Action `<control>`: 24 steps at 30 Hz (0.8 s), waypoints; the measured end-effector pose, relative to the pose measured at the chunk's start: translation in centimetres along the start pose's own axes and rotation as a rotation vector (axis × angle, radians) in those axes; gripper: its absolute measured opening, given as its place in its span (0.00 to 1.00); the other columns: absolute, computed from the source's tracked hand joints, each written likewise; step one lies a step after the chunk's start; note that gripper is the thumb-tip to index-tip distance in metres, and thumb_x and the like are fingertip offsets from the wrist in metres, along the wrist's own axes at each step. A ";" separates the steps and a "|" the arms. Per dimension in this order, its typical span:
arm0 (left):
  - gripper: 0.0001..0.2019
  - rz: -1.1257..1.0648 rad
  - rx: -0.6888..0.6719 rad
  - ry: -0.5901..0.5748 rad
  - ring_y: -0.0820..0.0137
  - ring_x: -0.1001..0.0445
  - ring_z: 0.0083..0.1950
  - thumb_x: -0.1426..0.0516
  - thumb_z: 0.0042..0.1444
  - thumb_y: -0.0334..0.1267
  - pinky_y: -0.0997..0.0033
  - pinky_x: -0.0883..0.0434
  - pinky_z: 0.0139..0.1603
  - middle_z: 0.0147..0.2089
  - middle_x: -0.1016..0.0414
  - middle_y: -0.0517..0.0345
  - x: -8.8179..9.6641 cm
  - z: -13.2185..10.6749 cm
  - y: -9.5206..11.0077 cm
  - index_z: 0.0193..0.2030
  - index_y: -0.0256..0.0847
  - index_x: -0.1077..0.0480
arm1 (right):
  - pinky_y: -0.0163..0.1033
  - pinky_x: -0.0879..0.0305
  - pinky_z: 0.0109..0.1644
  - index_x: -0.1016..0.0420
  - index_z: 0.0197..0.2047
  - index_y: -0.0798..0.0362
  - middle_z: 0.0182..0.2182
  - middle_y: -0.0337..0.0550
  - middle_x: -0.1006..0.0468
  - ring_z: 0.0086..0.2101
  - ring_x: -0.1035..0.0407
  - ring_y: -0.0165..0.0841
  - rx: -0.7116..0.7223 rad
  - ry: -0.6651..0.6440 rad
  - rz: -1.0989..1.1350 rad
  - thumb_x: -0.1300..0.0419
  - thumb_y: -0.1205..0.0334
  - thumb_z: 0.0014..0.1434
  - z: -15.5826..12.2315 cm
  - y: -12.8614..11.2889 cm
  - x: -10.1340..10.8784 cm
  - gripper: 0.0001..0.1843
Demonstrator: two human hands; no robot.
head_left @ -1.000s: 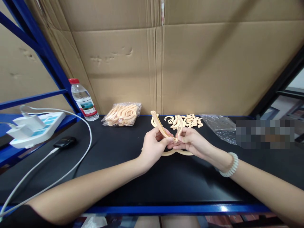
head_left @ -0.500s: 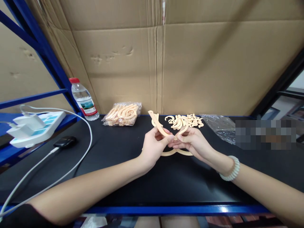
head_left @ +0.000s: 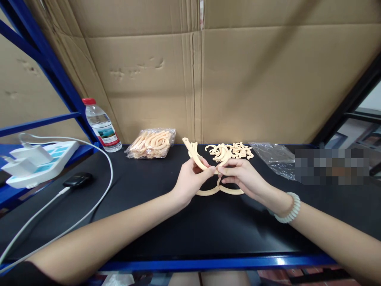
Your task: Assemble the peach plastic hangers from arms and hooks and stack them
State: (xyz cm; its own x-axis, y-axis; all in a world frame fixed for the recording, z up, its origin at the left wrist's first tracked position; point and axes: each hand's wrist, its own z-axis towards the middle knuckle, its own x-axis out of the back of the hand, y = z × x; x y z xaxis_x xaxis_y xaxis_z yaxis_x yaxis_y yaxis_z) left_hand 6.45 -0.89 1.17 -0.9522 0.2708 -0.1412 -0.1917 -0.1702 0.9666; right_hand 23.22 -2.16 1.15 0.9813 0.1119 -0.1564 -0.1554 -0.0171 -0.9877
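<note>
Meeting at the dial's centre, two curved strips are pinched near their lower ends: the left strip (head_left: 193, 153) is angled up toward 11 o'clock, the right strip (head_left: 224, 162) toward 1. By the left hand (head_left: 192, 178), the left strip is held in a narrow grip of thumb and fingers; by the right hand (head_left: 245, 174), the right strip is pinched thumb to forefinger, with the other fingers loosely curled. Whether the ends are fitted cannot be told, the contact being masked by the fingertips. For a clean fit, both ends are best gripped close to the meeting point, lined up first, then pressed straight, since a twist could slip them apart. Down at 6, two touching arcs (head_left: 207, 192) are laid on the table (head_left: 178, 238); room is best left so they aren't knocked. Loose pieces (head_left: 220, 153) are heaped past the fingers, at 12 to 1.
</note>
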 end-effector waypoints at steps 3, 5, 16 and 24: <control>0.12 0.028 -0.005 -0.075 0.73 0.25 0.32 0.32 0.45 0.36 0.73 0.29 0.37 0.26 0.28 0.64 0.2 0.1 -0.1 0.29 0.38 0.33 | 0.32 0.32 0.28 0.20 0.28 0.56 0.24 0.39 0.26 0.25 0.32 0.27 0.029 -0.053 -0.009 0.28 0.58 0.44 -0.1 0.1 -0.1 0.11; 0.12 0.066 -0.009 -0.085 0.73 0.26 0.32 0.32 0.45 0.37 0.73 0.30 0.37 0.27 0.27 0.63 0.4 0.2 -0.2 0.29 0.37 0.32 | 0.32 0.32 0.28 0.20 0.31 0.56 0.23 0.39 0.26 0.25 0.31 0.27 0.046 -0.081 -0.007 0.29 0.57 0.46 -0.2 0.1 -0.2 0.12; 0.12 -0.163 0.155 0.094 0.74 0.24 0.35 0.31 0.40 0.31 0.72 0.26 0.43 0.29 0.24 0.59 1.0 1.4 0.5 0.31 0.35 0.28 | 0.48 0.29 0.41 0.23 0.46 0.55 0.33 0.48 0.22 0.35 0.27 0.40 0.656 0.241 -0.959 0.44 0.61 0.62 4.3 -1.0 7.1 0.13; 0.11 -0.246 0.177 0.139 0.74 0.23 0.36 0.31 0.40 0.30 0.75 0.26 0.44 0.31 0.22 0.57 1.2 1.9 0.0 0.30 0.34 0.28 | 0.49 0.35 0.48 0.26 0.55 0.54 0.40 0.53 0.27 0.41 0.33 0.45 0.718 -0.114 -1.556 0.43 0.65 0.63 7.6 0.8 7.9 0.18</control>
State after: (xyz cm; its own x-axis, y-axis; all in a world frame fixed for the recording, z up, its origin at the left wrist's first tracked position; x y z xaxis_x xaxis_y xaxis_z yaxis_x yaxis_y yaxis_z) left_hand 5.74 1.21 1.44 -0.9083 0.1497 -0.3907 -0.3870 0.0545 0.9205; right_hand 30.02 6.25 -0.89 0.2387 -0.3441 0.9081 0.8158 0.5784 0.0047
